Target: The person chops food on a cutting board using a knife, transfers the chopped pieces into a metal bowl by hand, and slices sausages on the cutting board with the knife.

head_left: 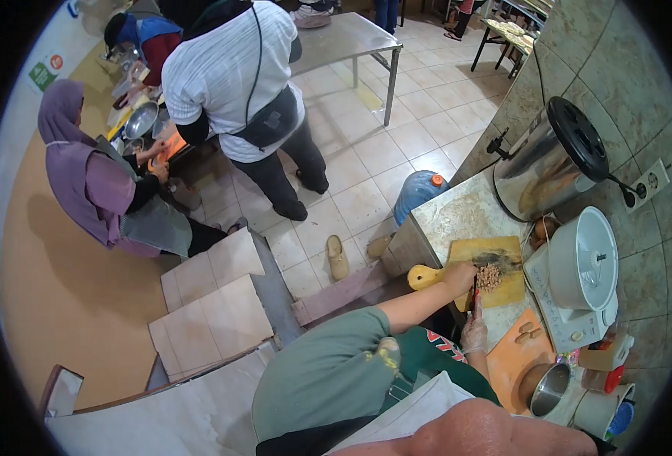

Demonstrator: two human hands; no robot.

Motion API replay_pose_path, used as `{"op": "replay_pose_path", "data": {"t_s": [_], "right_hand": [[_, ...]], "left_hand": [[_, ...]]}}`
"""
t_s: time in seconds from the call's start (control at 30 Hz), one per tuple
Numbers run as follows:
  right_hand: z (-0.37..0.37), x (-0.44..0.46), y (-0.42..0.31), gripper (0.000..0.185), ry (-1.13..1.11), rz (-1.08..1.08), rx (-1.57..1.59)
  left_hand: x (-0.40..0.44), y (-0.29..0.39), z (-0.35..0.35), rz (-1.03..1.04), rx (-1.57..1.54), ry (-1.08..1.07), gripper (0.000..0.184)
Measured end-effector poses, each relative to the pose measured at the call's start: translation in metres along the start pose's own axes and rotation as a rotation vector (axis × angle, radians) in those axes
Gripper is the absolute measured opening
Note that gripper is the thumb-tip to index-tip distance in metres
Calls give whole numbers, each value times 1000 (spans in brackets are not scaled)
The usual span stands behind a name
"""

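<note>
My bare left hand (461, 277), its fingers curled, is over the yellow cutting board (505, 251) beside a small heap of chopped light-brown pieces (489, 277). What those fingers grip, if anything, is hidden. In my right hand (473, 335), which wears a clear plastic glove, is a knife (475, 290) with a red part showing. Its blade is thin and dark here, close to my left hand and the heap. An orange cutting board (507, 368) lies nearest my right forearm, with a few brown oblong pieces (528, 332) on it.
A metal bowl (551, 389) stands at the orange board's edge. A white tub (583, 258), a scale (560, 300) and a steel urn (537, 171) line the wall. A blue water bottle (421, 194) stands beyond the counter. Other people work at the upper left, near tiled steps (214, 327).
</note>
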State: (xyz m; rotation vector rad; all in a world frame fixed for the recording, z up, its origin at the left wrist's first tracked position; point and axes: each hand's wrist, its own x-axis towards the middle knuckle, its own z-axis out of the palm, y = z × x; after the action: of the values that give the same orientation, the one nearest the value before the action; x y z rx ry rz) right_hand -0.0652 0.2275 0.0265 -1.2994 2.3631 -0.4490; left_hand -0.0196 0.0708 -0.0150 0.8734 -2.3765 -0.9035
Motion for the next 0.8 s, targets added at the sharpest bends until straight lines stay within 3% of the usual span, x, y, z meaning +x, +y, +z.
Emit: {"op": "replay_pose_path", "data": {"t_s": [0.1,0.17,0.3,0.4,0.5,0.8], "right_hand": [[-8,-13,-3,61,-19,-22,19],[-12,-20,-5,62,-146,94,-5],[-10,-23,-2,64,-78,50,89],[-19,-21,-11,63,-127,135,74],[-13,-16,-6,60,-46,40,65],[-14,-5,-10,59,-148,111,4]], "left_hand": [[0,-3,-2,26,18,27,11],[1,-6,-1,42,21,46,10],[-1,-8,-5,82,15,3,10],[1,-10,-4,80,-6,3,8],[1,-11,-4,64,-34,-10,8],[2,-3,-13,-12,-58,-5,10]]}}
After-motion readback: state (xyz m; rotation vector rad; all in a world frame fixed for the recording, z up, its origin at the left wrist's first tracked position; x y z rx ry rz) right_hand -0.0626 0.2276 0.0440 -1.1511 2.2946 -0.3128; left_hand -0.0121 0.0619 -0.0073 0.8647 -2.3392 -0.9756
